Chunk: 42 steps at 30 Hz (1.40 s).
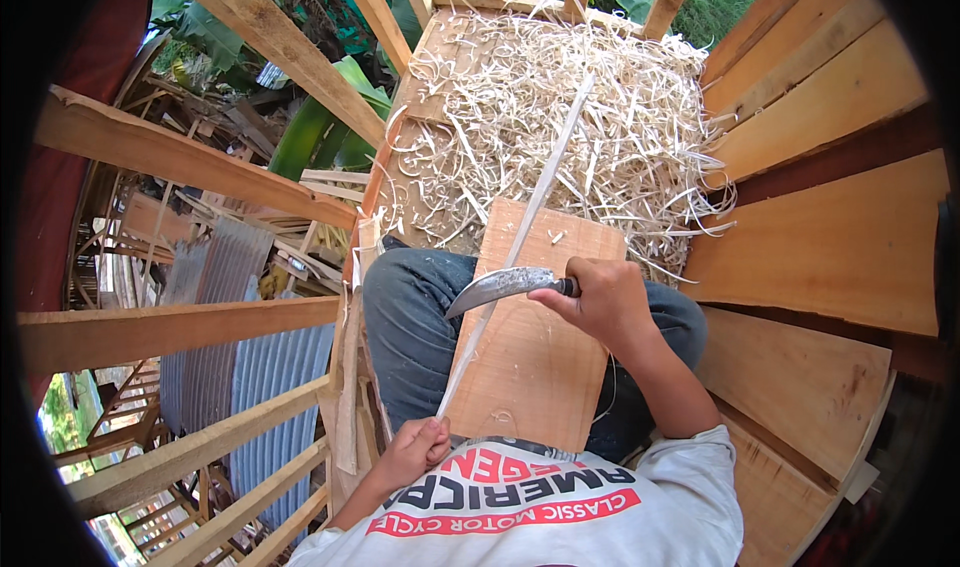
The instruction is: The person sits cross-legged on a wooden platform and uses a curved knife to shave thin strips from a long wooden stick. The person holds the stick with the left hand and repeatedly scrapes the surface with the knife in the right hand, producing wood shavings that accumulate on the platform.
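Note:
A long, thin pale strip (540, 189), of wood or bamboo, runs from my lap up across the shavings. My left hand (418, 449) is closed round its near end, close to my shirt. In my right hand (606, 301) is the dark handle of a curved knife (497, 288), its fingers wrapped round it and the thumb towards the blade. The knife points left and its blade crosses over the strip; whether the edge touches it I cannot tell. Under both lies a flat wooden board (545, 367), resting across my thighs, with a few small chips on top.
Curly pale shavings (600, 137) heap over the wooden floor (425, 127) beyond my knees. Slatted wooden railings (180, 322) stand at the left and far side. Wide planks (810, 242) line the right. Corrugated metal sheets (280, 397) and scrap wood lie outside, below the railing.

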### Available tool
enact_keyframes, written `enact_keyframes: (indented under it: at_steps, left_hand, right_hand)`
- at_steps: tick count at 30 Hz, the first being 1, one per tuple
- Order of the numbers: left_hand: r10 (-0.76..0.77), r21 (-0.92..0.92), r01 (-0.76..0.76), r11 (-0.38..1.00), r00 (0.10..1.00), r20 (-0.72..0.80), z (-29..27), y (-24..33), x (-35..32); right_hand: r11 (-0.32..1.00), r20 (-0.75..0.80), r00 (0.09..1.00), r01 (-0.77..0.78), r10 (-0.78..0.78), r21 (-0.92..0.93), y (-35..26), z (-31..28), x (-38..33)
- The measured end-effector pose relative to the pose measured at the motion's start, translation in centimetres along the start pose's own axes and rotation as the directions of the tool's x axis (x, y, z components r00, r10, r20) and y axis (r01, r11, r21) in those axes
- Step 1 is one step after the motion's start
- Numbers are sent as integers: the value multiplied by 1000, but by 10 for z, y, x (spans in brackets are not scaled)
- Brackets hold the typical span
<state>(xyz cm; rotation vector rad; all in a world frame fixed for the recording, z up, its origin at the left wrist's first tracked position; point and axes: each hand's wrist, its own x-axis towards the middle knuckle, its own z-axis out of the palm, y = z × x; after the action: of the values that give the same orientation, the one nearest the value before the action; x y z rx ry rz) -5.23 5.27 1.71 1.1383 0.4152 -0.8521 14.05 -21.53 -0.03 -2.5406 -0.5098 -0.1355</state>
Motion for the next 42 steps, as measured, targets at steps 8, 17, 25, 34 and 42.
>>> enact_keyframes:
  at_steps: [8,17,25,34,42]
  left_hand:
    - [-56,127,54,990,998,12,2,-16,-4]
    - [-2,-119,0,993,1000,-17,-10,-15,-4]
    - [35,4,-35,999,999,-35,-10,-17,-3]
    - [56,10,-56,998,998,-25,-11,-19,-8]
    - [115,228,-116,967,993,18,-15,-28,-4]
  right_hand:
    - [903,-168,897,-424,408,-72,72,6,32]
    - [835,-101,845,-489,526,253,75,-29,10]
    - [986,109,980,-163,164,-22,-20,15,-24]
    - [986,-99,994,-66,51,-151,-4,29,3]
    - [877,-253,847,-480,468,13,47,30,43]
